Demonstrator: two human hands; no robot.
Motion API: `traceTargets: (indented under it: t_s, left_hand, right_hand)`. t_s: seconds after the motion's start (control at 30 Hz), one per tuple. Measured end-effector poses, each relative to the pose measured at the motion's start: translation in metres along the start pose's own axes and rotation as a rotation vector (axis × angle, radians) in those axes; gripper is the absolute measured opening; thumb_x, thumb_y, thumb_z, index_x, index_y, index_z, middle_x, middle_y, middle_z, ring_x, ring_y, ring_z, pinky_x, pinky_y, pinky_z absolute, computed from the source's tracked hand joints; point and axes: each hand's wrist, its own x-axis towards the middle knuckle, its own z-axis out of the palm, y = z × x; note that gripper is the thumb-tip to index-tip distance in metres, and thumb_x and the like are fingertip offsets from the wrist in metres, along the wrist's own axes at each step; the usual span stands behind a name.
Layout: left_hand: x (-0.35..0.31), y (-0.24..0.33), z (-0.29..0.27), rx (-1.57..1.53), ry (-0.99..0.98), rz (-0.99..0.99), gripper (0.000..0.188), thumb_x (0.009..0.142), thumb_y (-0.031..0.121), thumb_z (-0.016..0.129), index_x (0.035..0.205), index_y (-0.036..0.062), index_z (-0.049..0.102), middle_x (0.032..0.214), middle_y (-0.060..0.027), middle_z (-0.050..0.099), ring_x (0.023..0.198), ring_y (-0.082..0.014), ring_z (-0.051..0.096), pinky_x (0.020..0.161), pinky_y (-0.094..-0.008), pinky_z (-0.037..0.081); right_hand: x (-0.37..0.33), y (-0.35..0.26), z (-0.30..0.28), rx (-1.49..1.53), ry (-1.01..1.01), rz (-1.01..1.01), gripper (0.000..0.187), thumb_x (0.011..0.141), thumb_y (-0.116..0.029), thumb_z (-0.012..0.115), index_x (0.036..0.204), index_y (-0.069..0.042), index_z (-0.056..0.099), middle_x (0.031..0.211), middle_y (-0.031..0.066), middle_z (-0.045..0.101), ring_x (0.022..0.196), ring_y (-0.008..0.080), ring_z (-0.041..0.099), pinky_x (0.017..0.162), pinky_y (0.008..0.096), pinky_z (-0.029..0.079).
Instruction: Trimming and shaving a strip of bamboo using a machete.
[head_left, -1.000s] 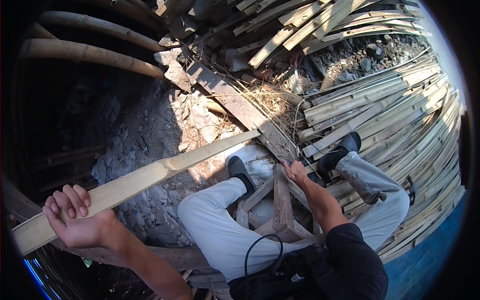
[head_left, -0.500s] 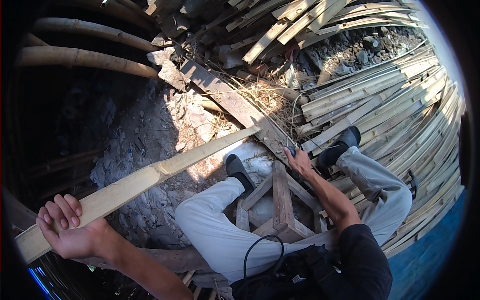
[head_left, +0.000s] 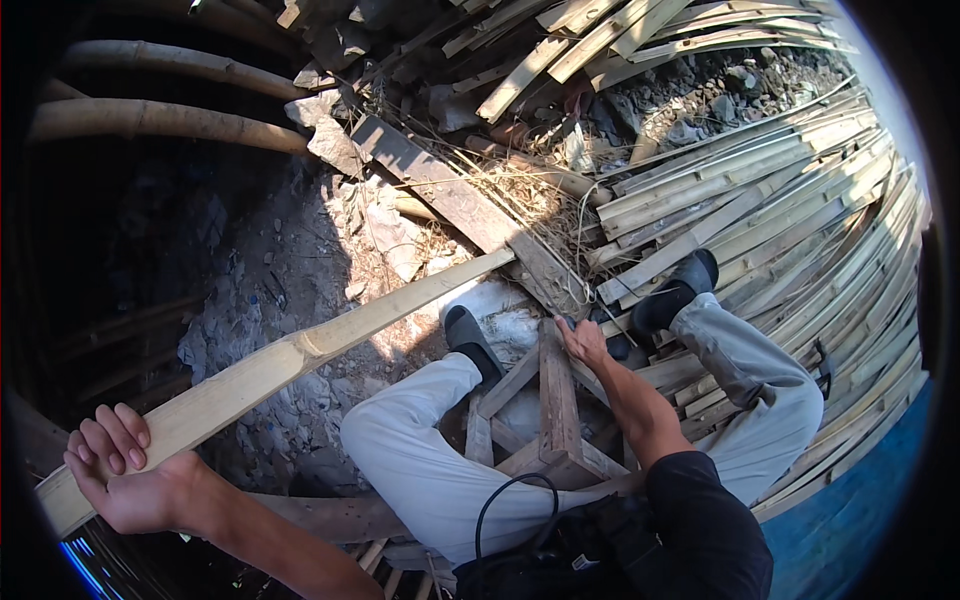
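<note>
Closed round the lower end of a pale bamboo strip (head_left: 250,382), the left hand (head_left: 130,498) sits at eight o'clock, probably to steady it; the strip points toward two o'clock, its far tip seeming to rest on a plank (head_left: 440,188) for support. At four o'clock, the right hand (head_left: 588,345) curls beside a wooden stand (head_left: 560,410); whether it pinches anything, I cannot tell.

A long, pale bamboo strip (head_left: 250,385) slants from lower left toward upper right, one knobbly joint near its middle. It looks flat and unbroken, narrowing toward its far end, which reaches the side of a worn wooden plank (head_left: 440,190). The left hand (head_left: 125,475) grips its wider near end.
</note>
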Motion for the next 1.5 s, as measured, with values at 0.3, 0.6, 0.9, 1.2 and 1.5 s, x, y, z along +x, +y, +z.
traceTargets:
  t_s: [0.3,0.6,0.9,1.2,1.5]
  left_hand:
    - [-0.005,-0.004,0.009,0.12,0.177,0.006,0.027,0.093,0.013,0.041,0.067,0.0097,0.036,0.054,0.0003,0.023,0.042,-0.01,0.02,0.039,-0.0237,0.019]
    - [-0.005,-0.009,0.008,-0.015,0.115,-0.013,0.024,0.092,0.014,0.046,0.069,0.0093,0.04,0.052,0.0004,0.027,0.038,-0.0083,0.022,0.036,-0.0222,0.021]
    - [0.003,0.006,0.013,0.161,0.223,0.072,0.027,0.092,0.011,0.044,0.067,0.0086,0.036,0.053,-0.0007,0.023,0.041,-0.0104,0.02,0.039,-0.0238,0.02]
    - [0.016,0.006,-0.009,0.219,0.071,0.077,0.023,0.093,0.013,0.045,0.072,0.0051,0.047,0.057,-0.002,0.034,0.043,-0.0132,0.034,0.045,-0.0228,0.034]
    - [-0.005,0.011,0.007,0.079,-0.041,0.027,0.019,0.088,0.011,0.044,0.07,0.0078,0.037,0.054,-0.0016,0.03,0.043,-0.0099,0.026,0.042,-0.024,0.025]
  right_hand:
    - [0.032,-0.018,-0.093,0.182,-0.446,0.126,0.033,0.083,-0.024,0.065,0.074,0.008,0.066,0.065,0.0204,0.063,0.061,0.028,0.063,0.059,0.0377,0.049]
    - [-0.024,-0.089,-0.159,-0.254,0.162,-0.297,0.042,0.078,-0.03,0.064,0.089,0.011,0.065,0.092,0.0304,0.064,0.089,0.0428,0.064,0.077,0.0448,0.052]
    - [-0.001,-0.003,-0.011,-0.02,-0.003,-0.162,0.048,0.075,-0.034,0.064,0.085,0.012,0.064,0.086,0.0344,0.062,0.09,0.045,0.063,0.078,0.047,0.051]
    - [-0.031,-0.067,-0.04,0.179,0.181,-0.362,0.032,0.072,-0.028,0.062,0.077,0.003,0.065,0.073,0.027,0.062,0.074,0.0391,0.065,0.069,0.0465,0.05]
    - [0.038,-0.02,-0.003,-0.1,-0.012,0.038,0.033,0.074,-0.021,0.059,0.093,0.004,0.068,0.098,0.0254,0.066,0.097,0.0379,0.064,0.084,0.041,0.052]
